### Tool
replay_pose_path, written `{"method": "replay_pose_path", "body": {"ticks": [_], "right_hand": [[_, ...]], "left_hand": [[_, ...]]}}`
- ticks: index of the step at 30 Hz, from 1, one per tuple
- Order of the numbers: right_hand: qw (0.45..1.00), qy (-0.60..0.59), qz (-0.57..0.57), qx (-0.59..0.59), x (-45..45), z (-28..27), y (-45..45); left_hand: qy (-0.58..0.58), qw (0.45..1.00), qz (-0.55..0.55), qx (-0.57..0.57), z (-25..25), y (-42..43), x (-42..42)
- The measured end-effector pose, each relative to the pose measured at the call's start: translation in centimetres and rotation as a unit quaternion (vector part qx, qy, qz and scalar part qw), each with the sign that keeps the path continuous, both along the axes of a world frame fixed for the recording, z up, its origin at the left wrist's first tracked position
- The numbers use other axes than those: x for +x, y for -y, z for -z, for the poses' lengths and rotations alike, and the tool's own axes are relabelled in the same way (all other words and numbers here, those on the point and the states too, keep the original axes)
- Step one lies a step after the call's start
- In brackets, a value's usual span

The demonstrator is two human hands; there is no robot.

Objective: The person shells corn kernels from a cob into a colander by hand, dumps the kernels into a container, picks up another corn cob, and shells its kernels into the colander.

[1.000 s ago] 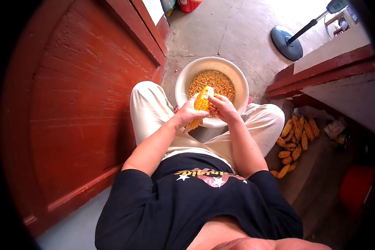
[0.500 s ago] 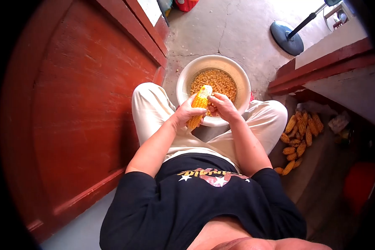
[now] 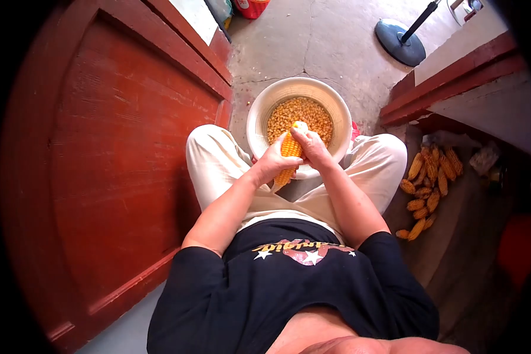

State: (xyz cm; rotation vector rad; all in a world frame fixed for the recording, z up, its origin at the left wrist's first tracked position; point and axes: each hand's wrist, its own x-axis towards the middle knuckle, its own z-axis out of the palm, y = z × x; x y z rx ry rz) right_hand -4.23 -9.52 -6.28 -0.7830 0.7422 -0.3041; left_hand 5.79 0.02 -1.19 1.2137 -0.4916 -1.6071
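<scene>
A yellow corn cob (image 3: 288, 154) is held upright at a slight tilt over the near rim of a cream basin (image 3: 258, 118). My left hand (image 3: 269, 162) is wrapped round its lower left side. On the upper right side, my right hand (image 3: 314, 148) is closed on the cob, its thumb pressed near the pale top end. Loose corn kernels (image 3: 301, 112) lie in the bottom of the basin, which stands on the floor between my bent knees.
Several corn cobs (image 3: 432, 171) lie in a pile on the right, beside a crumpled plastic bag (image 3: 484, 158). A red wooden door (image 3: 124, 153) stands on the left. Farther off are a round black stand base (image 3: 400, 42) and a red container (image 3: 252, 7).
My right hand has moved in from beside the cob and now wraps against its upper side, covering more of it. The camera view has shifted slightly.
</scene>
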Motion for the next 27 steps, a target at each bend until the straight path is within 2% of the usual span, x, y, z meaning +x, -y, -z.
{"method": "replay_pose_path", "body": {"ticks": [3, 5, 7, 9, 12, 14, 16, 17, 19, 20, 22, 23, 25, 26, 27], "right_hand": [[1.0, -0.011, 0.014, 0.009, -0.1, 0.5, 0.0], [1.0, 0.007, 0.006, -0.019, -0.5, 1.3, 0.1], [0.996, -0.043, -0.032, 0.067, -1.2, 0.6, 0.5], [0.99, -0.012, 0.027, 0.137, -0.9, 0.5, 1.2], [0.995, -0.014, 0.011, 0.095, -1.0, -0.1, 1.6], [0.994, -0.045, -0.025, -0.098, -0.9, 0.8, 1.4], [0.996, -0.029, 0.001, -0.082, -1.1, 1.1, 1.1], [0.997, -0.012, 0.029, -0.068, -1.1, 1.0, 1.1], [0.999, 0.018, 0.027, -0.026, -1.1, 0.9, 1.4], [0.999, 0.024, 0.037, -0.002, -1.1, 0.4, 1.4], [0.998, 0.03, 0.045, 0.021, -0.7, 0.0, 1.5], [0.999, 0.01, 0.032, 0.003, -0.7, 0.1, 1.7], [0.999, -0.032, 0.011, -0.032, -1.1, 0.3, 1.7], [0.985, -0.109, -0.007, -0.136, -1.0, 0.0, 1.5], [0.908, -0.19, 0.035, -0.372, -0.2, 2.5, 1.0]], "left_hand": [[0.044, 0.999, 0.026, -0.006, -0.1, 0.4, 0.0], [0.198, 0.98, 0.018, -0.024, 0.3, 0.2, -0.2], [0.218, 0.976, 0.006, -0.025, 1.1, -0.3, -0.4], [0.49, 0.871, 0.042, 0.009, 3.3, -0.8, -0.1], [0.492, 0.865, 0.082, 0.06, 1.2, -0.5, -0.6], [0.503, 0.853, 0.106, 0.09, 1.6, -0.6, -0.8], [0.434, 0.9, 0.03, -0.001, 3.2, -0.8, -0.7], [0.436, 0.899, 0.03, -0.002, 3.4, -0.9, -0.6], [0.302, 0.952, -0.024, -0.039, 3.2, -1.0, -0.6], [0.303, 0.952, -0.027, -0.041, 2.8, -1.1, -0.5], [0.481, 0.875, 0.049, -0.007, 1.7, -1.3, -0.5], [0.561, 0.822, 0.09, 0.012, 1.4, -1.5, -0.6], [0.575, 0.814, 0.075, -0.035, 2.5, -2.0, -1.4], [0.597, 0.795, 0.106, -0.009, 2.4, -1.9, -2.0], [0.618, 0.774, 0.137, 0.017, 2.4, -1.8, -2.5]]}}
